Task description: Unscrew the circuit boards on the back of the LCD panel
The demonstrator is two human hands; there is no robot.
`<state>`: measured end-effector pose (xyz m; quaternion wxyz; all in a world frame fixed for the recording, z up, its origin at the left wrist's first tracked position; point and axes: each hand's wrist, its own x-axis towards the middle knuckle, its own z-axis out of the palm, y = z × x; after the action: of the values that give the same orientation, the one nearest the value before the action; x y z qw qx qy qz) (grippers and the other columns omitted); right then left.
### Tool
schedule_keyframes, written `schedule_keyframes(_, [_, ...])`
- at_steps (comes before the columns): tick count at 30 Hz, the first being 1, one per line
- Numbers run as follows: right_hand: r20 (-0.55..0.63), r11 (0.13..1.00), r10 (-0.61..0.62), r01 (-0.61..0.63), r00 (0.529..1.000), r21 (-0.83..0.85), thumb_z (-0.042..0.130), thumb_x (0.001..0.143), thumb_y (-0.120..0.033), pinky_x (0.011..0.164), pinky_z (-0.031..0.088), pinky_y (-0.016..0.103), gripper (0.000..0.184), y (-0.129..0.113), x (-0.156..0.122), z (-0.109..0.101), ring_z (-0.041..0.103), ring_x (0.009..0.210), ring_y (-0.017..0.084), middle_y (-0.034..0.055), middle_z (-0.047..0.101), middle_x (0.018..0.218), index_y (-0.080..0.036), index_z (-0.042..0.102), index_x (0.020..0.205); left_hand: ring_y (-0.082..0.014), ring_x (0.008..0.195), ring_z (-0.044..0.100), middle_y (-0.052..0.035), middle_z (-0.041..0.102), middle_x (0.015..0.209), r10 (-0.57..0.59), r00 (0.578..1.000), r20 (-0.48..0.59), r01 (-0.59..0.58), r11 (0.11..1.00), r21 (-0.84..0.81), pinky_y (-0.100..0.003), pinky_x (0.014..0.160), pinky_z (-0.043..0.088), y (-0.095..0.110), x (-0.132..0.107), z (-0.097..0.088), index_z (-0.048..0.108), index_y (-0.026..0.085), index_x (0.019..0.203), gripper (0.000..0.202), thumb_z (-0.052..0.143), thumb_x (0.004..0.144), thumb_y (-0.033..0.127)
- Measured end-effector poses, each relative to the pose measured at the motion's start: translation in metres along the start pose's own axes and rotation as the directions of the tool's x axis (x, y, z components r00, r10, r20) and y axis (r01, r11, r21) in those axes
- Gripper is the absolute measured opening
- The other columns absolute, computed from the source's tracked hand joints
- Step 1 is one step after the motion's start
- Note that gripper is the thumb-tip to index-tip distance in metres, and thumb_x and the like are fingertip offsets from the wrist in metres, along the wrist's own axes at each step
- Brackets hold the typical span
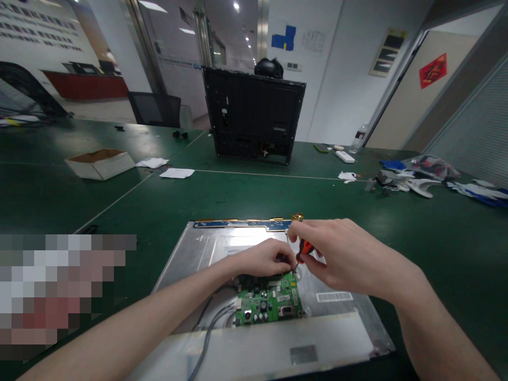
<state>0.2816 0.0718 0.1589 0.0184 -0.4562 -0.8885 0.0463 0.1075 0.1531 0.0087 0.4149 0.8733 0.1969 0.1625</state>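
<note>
My right hand (337,254) grips an orange and black screwdriver (305,248). Its thin shaft slants down to the upper right corner of a green circuit board (265,304). My left hand (266,257) is closed at the board's upper edge, fingertips beside the screwdriver tip; whatever they pinch is hidden. Beneath the board lies a silver metal display panel (337,312), flat on the table. A narrow blue circuit strip (238,224) runs along the panel's far edge. Grey cables (206,338) lead from the board's left side toward me.
The green table (130,211) holds a black monitor housing (254,116) standing upright at the back. An open cardboard box (101,166) and papers (177,173) lie at left. At right are a plastic bottle (359,138), gloves (480,193) and loose parts.
</note>
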Motion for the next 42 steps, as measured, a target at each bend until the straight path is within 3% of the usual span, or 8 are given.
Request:
schedule_keyframes(3, [-0.013,0.999,0.028,-0.028,1.0,-0.023,0.059,0.092,-0.027,0.056,0.029,0.026,0.003,0.0009,0.0012,0.0019,0.063,0.071,0.017,-0.0009,0.071,0.083,-0.025,0.06,0.093,-0.0164,0.074,0.063,-0.0007,0.07,0.079,-0.001,1.0,0.008,0.001,1.0,0.02,-0.022,0.067,0.045,-0.0022,0.0006,-0.0006,0.072,0.014,0.085,0.012,0.062,0.081,0.009])
schedule_keyframes(8, [-0.094,0.971,0.139,-0.155,0.986,-0.184,0.056,0.095,-0.045,0.05,0.021,0.027,0.027,0.0044,0.0072,0.0054,0.059,0.057,0.019,0.0008,0.067,0.065,-0.025,0.066,0.079,-0.0165,0.081,0.066,-0.002,0.072,0.089,0.048,0.999,0.012,-0.047,0.996,-0.075,-0.023,0.074,0.048,-0.0017,0.0002,-0.0009,0.072,0.015,0.09,0.02,0.058,0.08,0.004])
schedule_keyframes(13, [-0.086,0.971,0.104,-0.12,0.991,-0.205,0.053,0.096,-0.035,0.049,0.021,0.027,0.03,0.0062,0.0076,0.0068,0.059,0.056,0.018,0.0006,0.065,0.061,-0.024,0.065,0.071,-0.016,0.079,0.066,-0.0019,0.072,0.085,0.025,1.0,0.008,-0.025,0.998,-0.061,-0.023,0.072,0.048,-0.001,0.0004,-0.0004,0.072,0.015,0.086,0.019,0.06,0.078,0.003])
schedule_keyframes(18, [-0.069,0.984,0.077,-0.087,0.995,-0.154,0.054,0.09,-0.023,0.05,0.022,0.028,0.008,0.0041,0.006,0.0064,0.061,0.06,0.018,0.0004,0.069,0.071,-0.023,0.062,0.09,-0.0185,0.082,0.066,-0.003,0.073,0.087,0.009,1.0,-0.005,-0.009,0.999,-0.033,-0.025,0.075,0.049,-0.002,0.0002,0.0003,0.073,0.015,0.089,0.016,0.061,0.08,0.007])
schedule_keyframes(23, [-0.038,0.996,0.031,-0.034,0.999,-0.079,0.057,0.084,-0.018,0.052,0.025,0.028,0.013,0.0008,0.0015,0.0024,0.063,0.068,0.018,0.0011,0.07,0.082,-0.021,0.055,0.097,-0.0172,0.078,0.064,-0.002,0.072,0.083,0.004,1.0,0.002,-0.004,1.0,-0.01,-0.024,0.071,0.048,-0.0013,-0.0005,0.0011,0.072,0.015,0.088,0.011,0.062,0.085,0.014])
schedule_keyframes(28, [-0.077,0.994,0.052,-0.059,0.996,-0.097,0.059,0.089,-0.027,0.052,0.024,0.028,0.006,0.0027,0.0015,0.004,0.065,0.067,0.02,-0.0001,0.071,0.078,-0.024,0.059,0.094,-0.0173,0.077,0.064,-0.0024,0.072,0.083,0.021,1.0,-0.005,-0.021,0.999,-0.029,-0.024,0.071,0.048,-0.0017,-0.0001,0.0001,0.072,0.014,0.087,0.012,0.061,0.084,0.011])
schedule_keyframes(35, [-0.107,0.963,0.113,-0.136,0.988,-0.231,0.056,0.095,-0.039,0.049,0.019,0.028,0.029,0.0056,0.0076,0.0075,0.06,0.055,0.019,0.0022,0.066,0.062,-0.023,0.061,0.071,-0.016,0.079,0.065,-0.0013,0.072,0.085,0.011,1.0,0.008,-0.01,0.999,-0.045,-0.024,0.072,0.048,-0.0012,0.0,-0.0007,0.072,0.016,0.088,0.019,0.06,0.079,0.005])
schedule_keyframes(42, [-0.098,0.986,0.073,-0.087,0.992,-0.139,0.058,0.089,-0.024,0.05,0.021,0.027,0.002,0.0054,0.0071,0.0098,0.059,0.061,0.017,0.0006,0.069,0.074,-0.022,0.058,0.091,-0.0177,0.081,0.065,-0.002,0.073,0.086,-0.015,1.0,0.004,0.015,1.0,-0.018,-0.025,0.075,0.049,0.0005,-0.0005,0.0001,0.073,0.015,0.088,0.019,0.06,0.079,0.005])
